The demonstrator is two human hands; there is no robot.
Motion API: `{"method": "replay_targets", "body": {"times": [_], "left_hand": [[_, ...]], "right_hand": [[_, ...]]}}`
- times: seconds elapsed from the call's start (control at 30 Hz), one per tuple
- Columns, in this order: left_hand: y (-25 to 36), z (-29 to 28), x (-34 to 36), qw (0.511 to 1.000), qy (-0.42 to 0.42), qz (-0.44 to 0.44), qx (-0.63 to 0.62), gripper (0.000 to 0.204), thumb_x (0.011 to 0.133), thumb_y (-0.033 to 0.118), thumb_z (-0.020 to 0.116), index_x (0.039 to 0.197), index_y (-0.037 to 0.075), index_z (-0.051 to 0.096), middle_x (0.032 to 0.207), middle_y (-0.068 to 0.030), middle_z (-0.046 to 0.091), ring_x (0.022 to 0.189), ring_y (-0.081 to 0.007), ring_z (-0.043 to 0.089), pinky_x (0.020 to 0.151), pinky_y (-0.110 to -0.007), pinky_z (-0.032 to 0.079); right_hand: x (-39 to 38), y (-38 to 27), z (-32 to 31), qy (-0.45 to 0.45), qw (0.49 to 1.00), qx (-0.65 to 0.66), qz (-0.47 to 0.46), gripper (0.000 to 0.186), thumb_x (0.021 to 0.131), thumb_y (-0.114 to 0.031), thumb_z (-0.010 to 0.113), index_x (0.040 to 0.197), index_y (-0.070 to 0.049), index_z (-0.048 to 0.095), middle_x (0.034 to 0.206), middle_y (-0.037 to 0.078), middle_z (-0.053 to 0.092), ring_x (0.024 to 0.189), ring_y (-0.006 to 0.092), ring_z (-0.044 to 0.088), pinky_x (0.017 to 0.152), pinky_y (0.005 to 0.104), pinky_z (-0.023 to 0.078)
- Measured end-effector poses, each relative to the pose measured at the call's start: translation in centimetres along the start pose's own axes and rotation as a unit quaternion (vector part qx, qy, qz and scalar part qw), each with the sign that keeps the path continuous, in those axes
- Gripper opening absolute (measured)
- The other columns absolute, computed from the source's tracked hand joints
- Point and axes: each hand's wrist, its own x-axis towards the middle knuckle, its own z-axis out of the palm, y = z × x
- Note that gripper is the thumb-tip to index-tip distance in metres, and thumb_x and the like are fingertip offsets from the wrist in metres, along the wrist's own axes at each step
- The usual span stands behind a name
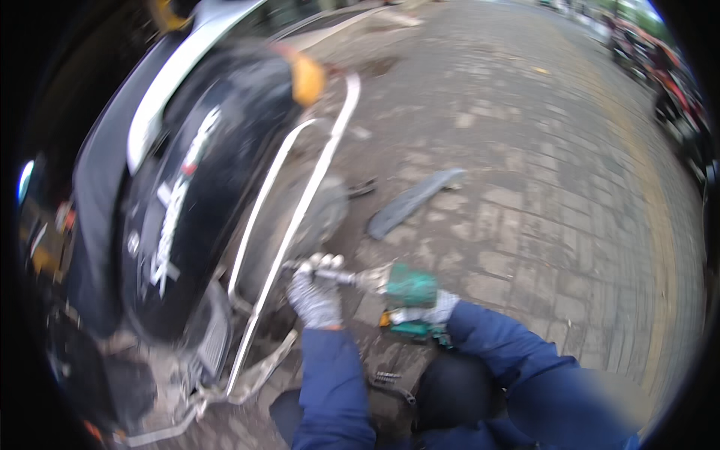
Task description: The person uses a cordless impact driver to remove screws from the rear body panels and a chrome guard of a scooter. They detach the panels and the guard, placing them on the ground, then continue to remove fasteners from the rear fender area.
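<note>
A green cordless impact wrench [412, 286] is in my gloved right hand [444, 306], gripped by its handle. From its nose a metal socket shaft [339, 276] points left toward the wheel area of a black and white scooter [202, 180]. My gloved left hand [315, 294] closes its fingers around that shaft near the tip. The tip lies beside the scooter's silver tubular guard bar [294, 217]. Behind the bar, the wheel [319, 214] is blurred, and what the tip touches is hidden.
A dark grey curved cover [411, 204] lies on the brick paving, with a small black part [362, 187] nearby. A coil spring piece [388, 378] sits on the ground by my knee. Parked motorbikes [671, 97] line the far right.
</note>
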Motion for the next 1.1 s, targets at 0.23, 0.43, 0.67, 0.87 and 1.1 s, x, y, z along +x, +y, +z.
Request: {"method": "replay_targets", "body": {"times": [0.23, 0.43, 0.67, 0.87, 1.1], "left_hand": [[-3.0, 2.5, -2.4, 0.979, 0.074, 0.109, 0.154, 0.013, 0.092, 0.009, 0.049, 0.081, 0.007, 0.055, 0.064, -0.0030, 0.055, 0.051, -0.0162, 0.056, 0.044, -0.027, 0.049], [-3.4, 1.9, -3.5, 0.961, 0.235, 0.101, 0.110, 0.014, 0.098, 0.022, 0.048, 0.105, 0.011, 0.053, 0.063, 0.0007, 0.051, 0.049, -0.0101, 0.047, 0.042, -0.026, 0.040], [-3.5, 0.2, -7.6, 0.830, 0.201, -0.014, -0.520, 0.032, 0.095, 0.019, 0.050, 0.122, 0.002, 0.052, 0.091, -0.0074, 0.059, 0.080, -0.0154, 0.054, 0.066, -0.026, 0.045], [0.0, 1.9, -13.4, 0.808, 0.218, 0.063, 0.544, 0.043, 0.092, 0.017, 0.051, 0.130, -0.002, 0.043, 0.112, -0.0161, 0.056, 0.101, -0.0254, 0.054, 0.082, -0.032, 0.045], [6.6, 1.6, -16.5, 0.670, 0.312, 0.275, 0.615, 0.048, 0.092, 0.015, 0.050, 0.135, -0.003, 0.037, 0.121, -0.0185, 0.057, 0.104, -0.0304, 0.059, 0.088, -0.035, 0.047]], "right_hand": [[-1.7, -1.3, 0.1, 0.043, 0.940, 0.301, 0.154, 0.037, 0.073, -0.012, 0.074, 0.106, -0.004, 0.059, 0.082, 0.003, 0.060, 0.072, 0.0148, 0.059, 0.065, 0.0297, 0.050], [1.2, -4.1, 3.6, 0.013, 0.940, 0.328, 0.091, 0.059, 0.070, -0.024, 0.077, 0.117, 0.002, 0.054, 0.079, 0.003, 0.061, 0.066, 0.0142, 0.059, 0.061, 0.0274, 0.047], [0.1, 0.8, 8.9, -0.094, 0.842, 0.456, 0.273, 0.052, 0.073, -0.023, 0.076, 0.115, 0.001, 0.054, 0.082, 0.005, 0.061, 0.069, 0.0157, 0.058, 0.063, 0.0291, 0.048], [-1.4, 7.4, 11.7, -0.152, 0.759, 0.497, 0.392, 0.047, 0.076, -0.022, 0.074, 0.113, -0.001, 0.055, 0.084, 0.008, 0.062, 0.072, 0.0171, 0.058, 0.064, 0.0307, 0.048], [0.3, 10.0, 16.8, -0.179, 0.749, 0.491, 0.407, 0.036, 0.079, -0.026, 0.072, 0.105, -0.005, 0.058, 0.077, 0.007, 0.060, 0.061, 0.0186, 0.053, 0.054, 0.0314, 0.045]]}}
